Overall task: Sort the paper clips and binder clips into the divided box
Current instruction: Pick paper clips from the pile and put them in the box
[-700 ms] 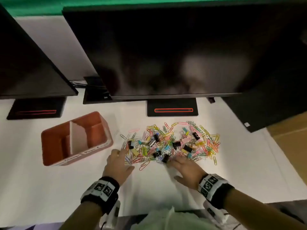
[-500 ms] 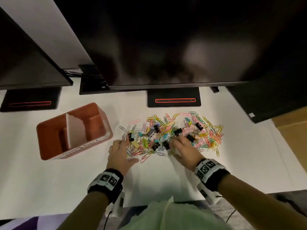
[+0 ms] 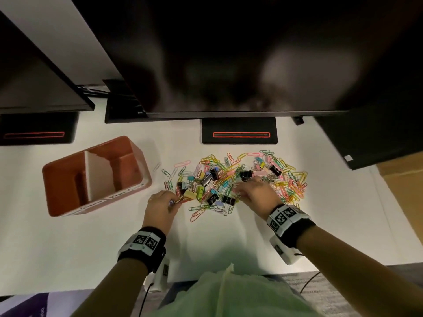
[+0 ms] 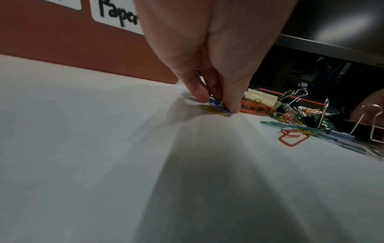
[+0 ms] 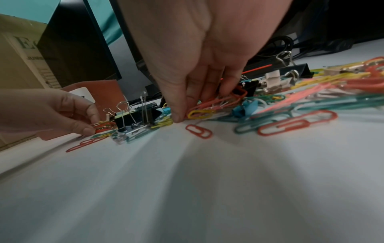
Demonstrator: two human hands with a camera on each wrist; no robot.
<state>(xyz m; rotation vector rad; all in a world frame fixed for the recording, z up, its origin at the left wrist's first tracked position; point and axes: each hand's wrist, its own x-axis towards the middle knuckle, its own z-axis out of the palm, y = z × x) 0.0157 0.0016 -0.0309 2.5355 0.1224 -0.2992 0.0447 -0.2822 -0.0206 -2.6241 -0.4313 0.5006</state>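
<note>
A heap of coloured paper clips and binder clips (image 3: pixel 231 179) lies on the white desk. Left of it stands the terracotta divided box (image 3: pixel 57 177), with a label reading "Paper" (image 4: pixel 116 14) on its near wall. My left hand (image 3: pixel 170 201) is at the heap's left edge and pinches a few paper clips (image 4: pixel 216 106) between thumb and fingers on the desk. My right hand (image 3: pixel 242 191) is over the heap's middle, thumb and fingers closing on a bunch of orange and yellow paper clips (image 5: pixel 209 108). Black binder clips (image 5: pixel 135 118) stand between the two hands.
A large dark monitor (image 3: pixel 229 53) overhangs the desk, its black stand base (image 3: pixel 239 133) just behind the heap. A second monitor (image 3: pixel 34 88) and base are at the left. A cardboard box (image 3: pixel 402 179) sits at the right. Bare desk (image 3: pixel 206 243) lies in front of the hands.
The right hand moved forward from the heap's near edge into its middle and closed on paper clips. The left hand's fingers closed on clips at the left edge. The head tilted down.
</note>
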